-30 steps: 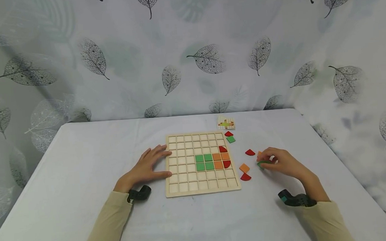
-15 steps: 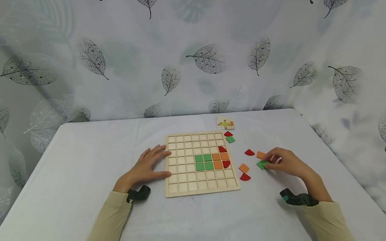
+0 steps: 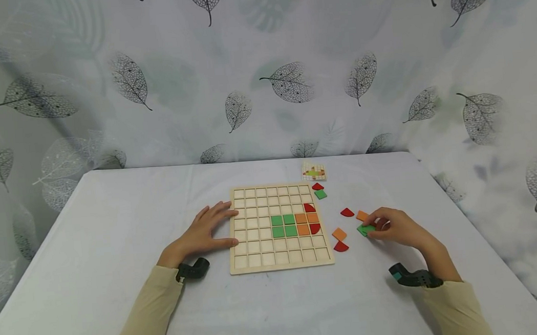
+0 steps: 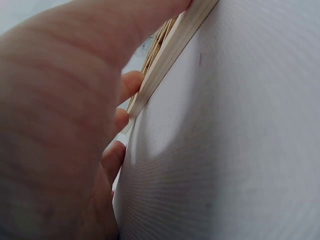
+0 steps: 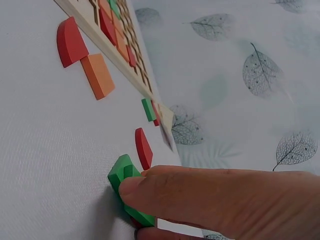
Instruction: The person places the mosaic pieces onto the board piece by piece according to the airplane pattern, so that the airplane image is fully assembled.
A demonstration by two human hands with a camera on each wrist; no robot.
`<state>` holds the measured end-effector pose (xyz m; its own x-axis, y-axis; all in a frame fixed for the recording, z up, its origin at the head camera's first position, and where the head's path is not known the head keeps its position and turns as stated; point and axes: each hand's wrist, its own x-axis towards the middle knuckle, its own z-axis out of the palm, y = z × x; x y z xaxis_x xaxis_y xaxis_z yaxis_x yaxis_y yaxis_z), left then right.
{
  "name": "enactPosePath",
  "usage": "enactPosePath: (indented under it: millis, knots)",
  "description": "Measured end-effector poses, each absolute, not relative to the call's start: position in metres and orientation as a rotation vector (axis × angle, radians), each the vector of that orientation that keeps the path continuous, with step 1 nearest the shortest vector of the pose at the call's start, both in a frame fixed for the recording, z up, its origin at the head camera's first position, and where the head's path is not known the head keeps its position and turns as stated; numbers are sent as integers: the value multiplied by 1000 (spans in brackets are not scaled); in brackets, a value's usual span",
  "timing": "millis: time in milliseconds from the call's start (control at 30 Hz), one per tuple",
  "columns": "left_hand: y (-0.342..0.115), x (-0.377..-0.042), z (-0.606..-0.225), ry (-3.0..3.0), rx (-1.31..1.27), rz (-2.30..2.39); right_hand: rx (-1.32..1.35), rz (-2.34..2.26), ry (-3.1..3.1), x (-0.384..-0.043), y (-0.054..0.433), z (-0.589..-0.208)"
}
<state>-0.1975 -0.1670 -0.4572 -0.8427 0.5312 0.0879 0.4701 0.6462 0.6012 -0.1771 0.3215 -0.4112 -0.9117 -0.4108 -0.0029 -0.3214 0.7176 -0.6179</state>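
Observation:
A wooden grid board [image 3: 256, 270] lies on the table. Green squares [image 3: 278, 231], orange squares [image 3: 303, 229] and red quarter-round pieces [image 3: 315, 228] sit in its cells. My left hand [image 3: 202, 233] rests at the board's left edge, fingers spread, thumb and fingertips touching the frame. To the right of the board, my right hand [image 3: 394, 225] pinches a green tile [image 5: 140, 210], low over the table. Another green tile [image 5: 119, 166] lies against it, partly covered by it. A bit of red shows beneath, mostly hidden by the fingers.
Between board and right hand lie loose orange squares [image 3: 339, 234] and red pieces [image 3: 341, 246]. Another red piece [image 3: 318, 186] and a green square [image 3: 321, 194] lie by the board's far right corner. Behind them is a pattern card [image 3: 314, 172]. A leaf-print curtain [image 3: 265, 111] hangs behind the table.
My right hand has shifted slightly right. The green tile that stood tilted under its fingers now shows flatter, and more of the orange square beside it is visible. My left hand has stayed put.

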Motion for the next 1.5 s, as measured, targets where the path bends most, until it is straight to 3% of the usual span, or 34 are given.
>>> enactPosePath:
  millis: [733,1500]
  knots:
    - [-166,-196,-455,2756,823,971,-588,-931,2782,-177,319,-412]
    - [-167,-198,-457,2762,856,960,-866,-1032,2874,-179,313,-421]
